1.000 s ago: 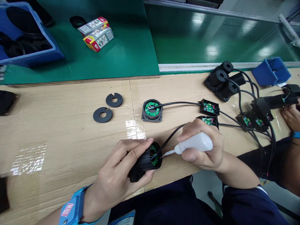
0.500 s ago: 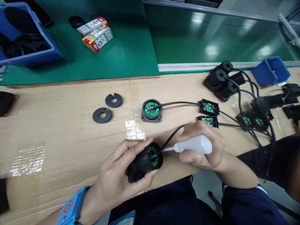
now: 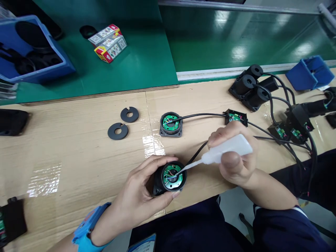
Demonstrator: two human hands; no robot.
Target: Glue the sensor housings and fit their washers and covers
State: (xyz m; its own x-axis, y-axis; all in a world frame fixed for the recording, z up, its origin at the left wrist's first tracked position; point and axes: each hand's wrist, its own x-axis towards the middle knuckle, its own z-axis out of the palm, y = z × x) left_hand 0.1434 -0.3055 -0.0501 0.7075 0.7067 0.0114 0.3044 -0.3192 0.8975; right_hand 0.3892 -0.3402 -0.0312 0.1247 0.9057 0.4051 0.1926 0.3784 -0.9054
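My left hand (image 3: 139, 190) grips a black round housing (image 3: 169, 178) near the table's front edge, its open end turned up toward me so the green circuit board inside shows. My right hand (image 3: 236, 157) squeezes a white glue bottle (image 3: 228, 148), and the bottle's thin nozzle tip points into the middle of that board. A black cable runs from the housing up and right toward a small black box with a green board (image 3: 235, 117). A second housing with a green board (image 3: 170, 124) lies face up on the cardboard just behind.
Two black slotted washers (image 3: 123, 122) lie to the left on the cardboard (image 3: 65, 147). More black housings with cables (image 3: 252, 87) crowd the right side, beside a small blue bin (image 3: 309, 71). A blue tray of black parts (image 3: 28, 52) and a printed box (image 3: 109, 42) sit on the green mat.
My left hand has tilted the housing so its open end faces up. The bottle has swung up, its nozzle now angled down into the board. Another person's hand at the right is gone.
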